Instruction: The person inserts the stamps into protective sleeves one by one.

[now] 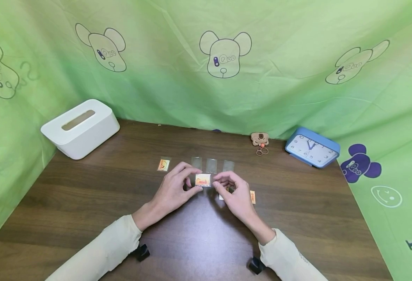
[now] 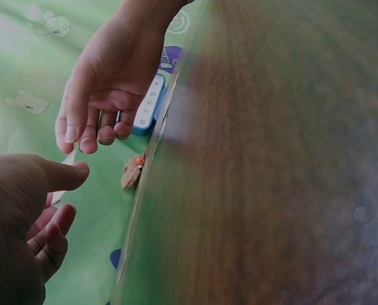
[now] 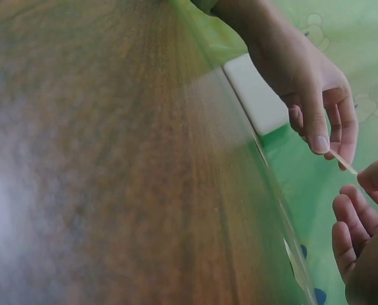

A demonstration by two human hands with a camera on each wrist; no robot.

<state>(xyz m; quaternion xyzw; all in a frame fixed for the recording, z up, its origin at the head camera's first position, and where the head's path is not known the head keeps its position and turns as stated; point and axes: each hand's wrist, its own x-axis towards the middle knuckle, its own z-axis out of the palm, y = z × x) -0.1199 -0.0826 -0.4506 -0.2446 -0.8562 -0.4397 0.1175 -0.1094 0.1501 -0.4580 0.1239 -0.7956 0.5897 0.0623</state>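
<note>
A small orange-and-white picture card (image 1: 203, 180), in what looks like a clear sleeve, is held up between the two hands. My left hand (image 1: 172, 188) grips its left side, thumb at the lower edge and index finger at the upper. At its right edge my right hand (image 1: 237, 195) pinches with thumb and fingertips; the right wrist view shows the card edge-on (image 3: 344, 162) between both hands. Beyond the hands lie several clear sleeves (image 1: 211, 166), and to the left a sleeved picture card (image 1: 163, 164). Another card (image 1: 253, 197) lies partly hidden behind the right hand.
At the back left stands a white tissue box (image 1: 81, 128). A blue alarm clock (image 1: 312, 147) and a brown bear-shaped keychain (image 1: 260, 139) are at the back right. Green printed cloth (image 1: 164, 89) hangs along the edges of the wooden table (image 1: 86, 195).
</note>
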